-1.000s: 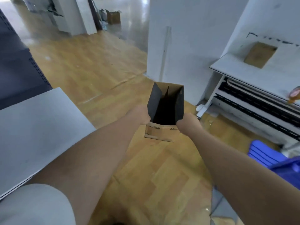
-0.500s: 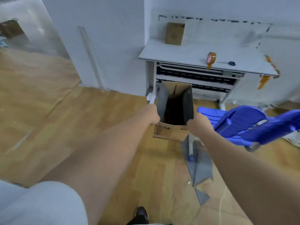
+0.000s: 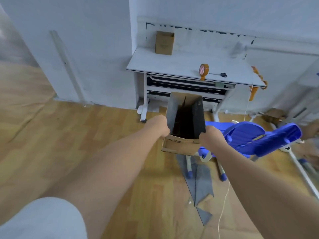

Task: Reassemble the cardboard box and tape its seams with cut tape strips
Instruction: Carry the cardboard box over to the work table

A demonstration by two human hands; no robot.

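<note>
I hold a small cardboard box (image 3: pixel 181 145) out in front of me above the floor, its open end toward me and its dark-lined flaps standing up. My left hand (image 3: pixel 158 125) grips its left flap and side. My right hand (image 3: pixel 211 138) grips the right flap and side. On the white desk (image 3: pixel 172 66) ahead stands an orange tape roll (image 3: pixel 204 69) on edge, with scissors (image 3: pixel 220 74) lying just to its right. A second brown box (image 3: pixel 164 42) stands upright at the desk's back left.
A blue plastic chair (image 3: pixel 259 137) stands to the right, between me and the desk. Grey sheet scraps (image 3: pixel 198 178) and a thin cord (image 3: pixel 224 195) lie on the wooden floor. A white wall corner (image 3: pixel 95 49) rises on the left. Tape bits hang off the desk's right edge.
My view has swung right from the left table to face the desk, and I have drawn closer to it. Both hands keep the same hold on the box.
</note>
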